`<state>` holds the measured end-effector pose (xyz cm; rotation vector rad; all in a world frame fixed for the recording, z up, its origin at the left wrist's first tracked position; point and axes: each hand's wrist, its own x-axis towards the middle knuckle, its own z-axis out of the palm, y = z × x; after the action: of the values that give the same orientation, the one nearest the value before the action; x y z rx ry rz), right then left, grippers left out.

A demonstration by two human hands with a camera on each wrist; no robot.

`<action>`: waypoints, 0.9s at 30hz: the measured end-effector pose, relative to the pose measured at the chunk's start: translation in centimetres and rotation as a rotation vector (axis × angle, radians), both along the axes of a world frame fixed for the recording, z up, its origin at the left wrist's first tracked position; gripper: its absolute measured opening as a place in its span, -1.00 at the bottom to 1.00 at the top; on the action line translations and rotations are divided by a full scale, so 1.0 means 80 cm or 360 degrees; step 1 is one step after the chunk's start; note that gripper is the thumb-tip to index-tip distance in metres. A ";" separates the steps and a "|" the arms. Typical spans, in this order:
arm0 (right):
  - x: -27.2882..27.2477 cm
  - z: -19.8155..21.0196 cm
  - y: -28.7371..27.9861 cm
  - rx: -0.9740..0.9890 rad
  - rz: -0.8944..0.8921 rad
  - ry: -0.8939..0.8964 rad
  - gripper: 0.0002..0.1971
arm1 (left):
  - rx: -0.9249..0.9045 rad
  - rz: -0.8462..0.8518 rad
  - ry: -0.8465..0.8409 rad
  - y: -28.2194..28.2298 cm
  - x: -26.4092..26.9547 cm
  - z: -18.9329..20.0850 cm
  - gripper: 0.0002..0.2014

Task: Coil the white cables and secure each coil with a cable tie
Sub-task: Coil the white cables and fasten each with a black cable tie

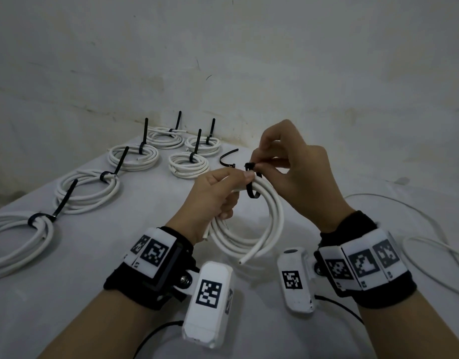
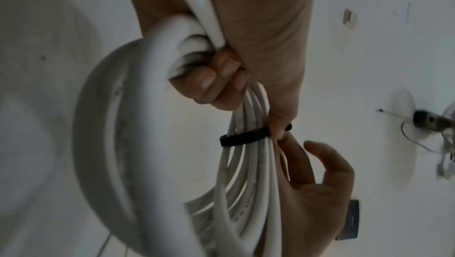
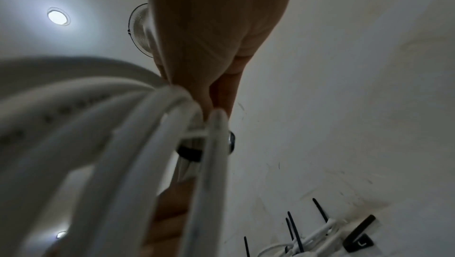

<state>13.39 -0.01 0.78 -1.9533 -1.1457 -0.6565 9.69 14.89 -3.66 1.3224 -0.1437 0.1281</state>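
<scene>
Above the white-covered bench, a white cable coil is gripped by curled left hand fingers; a black cable tie looped round it is pinched at its head by right hand fingers

Tied coils crowd the table left of the spare tie; loose cable obstructs its right.

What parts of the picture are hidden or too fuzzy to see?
- Head view: the black cable tie head is hidden by the right hand fingertips; whether it is threaded is unclear.
- Head view: the left hand hides part of the held white coil.
- Right wrist view: the coil is blurred and hides the fingers.
</scene>
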 end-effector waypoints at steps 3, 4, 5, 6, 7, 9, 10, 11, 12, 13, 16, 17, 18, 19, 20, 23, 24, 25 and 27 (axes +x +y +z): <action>0.004 0.006 -0.007 -0.0123 0.0055 0.0126 -0.76 | 0.0082 0.0112 0.0002 -0.001 0.001 -0.003 -0.81; 0.004 0.008 -0.010 -0.0126 0.0077 0.0181 -0.78 | 0.0114 0.0144 0.0006 -0.001 0.000 -0.002 -0.81; 0.004 0.009 -0.012 -0.0114 0.0093 0.0233 -0.78 | 0.0147 0.0169 0.0007 -0.002 -0.001 0.000 -0.82; 0.003 0.009 -0.013 -0.0097 0.0106 0.0281 -0.81 | 0.0180 0.0188 0.0007 -0.003 -0.002 0.001 -0.84; 0.001 0.009 -0.013 -0.0086 0.0118 0.0316 -0.85 | 0.0205 0.0205 0.0005 -0.004 -0.003 0.002 -0.85; 0.001 0.009 -0.011 -0.0100 0.0098 0.0304 -0.95 | 0.0227 0.0243 -0.0003 -0.004 -0.003 0.002 -0.87; 0.002 0.007 -0.009 -0.0110 0.0060 0.0258 -0.95 | 0.0230 0.0260 -0.0005 -0.004 -0.003 0.002 -0.88; 0.003 0.005 -0.006 -0.0114 0.0022 0.0202 -0.94 | 0.0232 0.0272 -0.0006 -0.004 -0.002 0.002 -0.89; 0.005 0.002 -0.004 -0.0112 -0.0013 0.0142 -0.93 | 0.0231 0.0277 -0.0010 -0.003 -0.002 0.001 -0.90; 0.006 0.000 -0.001 -0.0108 -0.0045 0.0077 -0.93 | 0.0229 0.0279 -0.0019 -0.002 -0.002 0.002 -0.89; 0.004 0.000 0.001 -0.0036 -0.0163 -0.0106 -0.94 | 0.0252 0.0281 -0.0079 -0.002 -0.004 0.004 -0.86; 0.004 0.003 0.000 0.0023 -0.0200 -0.0160 -0.94 | 0.0275 0.0278 -0.0101 -0.003 -0.005 0.005 -0.86; 0.005 0.007 -0.002 0.0094 -0.0228 -0.0185 -0.94 | 0.0292 0.0274 -0.0118 -0.005 -0.006 0.005 -0.85; 0.005 0.010 -0.005 0.0163 -0.0246 -0.0168 -0.94 | 0.0295 0.0267 -0.0131 -0.008 -0.006 0.004 -0.84; 0.005 0.013 -0.007 0.0216 -0.0257 -0.0117 -0.93 | 0.0284 0.0262 -0.0144 -0.011 -0.007 0.003 -0.82; 0.003 0.013 -0.005 0.0231 -0.0204 0.0080 -0.89 | 0.0261 0.0280 -0.0152 -0.014 -0.007 0.002 -0.75; 0.002 0.012 -0.002 0.0210 -0.0168 0.0119 -0.88 | 0.0269 0.0307 -0.0155 -0.012 -0.008 0.003 -0.73; 0.001 0.011 0.000 0.0195 -0.0140 0.0151 -0.88 | 0.0294 0.0335 -0.0175 -0.009 -0.007 0.004 -0.71; 0.000 0.010 0.002 0.0179 -0.0096 0.0240 -0.88 | 0.0384 0.0367 -0.0223 -0.005 -0.008 0.006 -0.71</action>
<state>13.43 0.13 1.57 -1.9129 -0.9421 -0.5817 9.06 14.51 -3.17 1.5689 -0.1274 0.4100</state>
